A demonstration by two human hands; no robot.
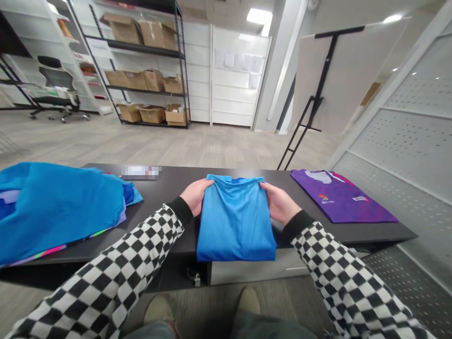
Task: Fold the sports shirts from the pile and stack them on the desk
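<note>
Two hands are gripping one blue cloth (236,221), each with its thumb and fingers closed on a top corner. One is the left hand (194,197), which is holding the corner on the left side. One is the right hand (280,203), which is holding the corner on the right side. The cloth is folded, and it is sitting over the middle of one dark bench (169,188), with its bottom edge poking out past the near side. Two black cuffs (181,212) are hugging the wrists, and two checkered sleeves (123,263) are covering the arms.

On the left end of the bench, one big heap of clothes (70,197) is lying in a mess, and it is hard to tell how many pieces it is holding. One small thing (141,172) is lying near the far edge, too blurry to name. On the right end, one purple shirt (349,202) is lying flat and folded.

Two shoes (158,308) are standing on the floor below. Farther away, one black rack (141,48) is holding nine boxes (123,28): two up high, four in the middle and three down low. One chair (55,77) is standing left of it.
</note>
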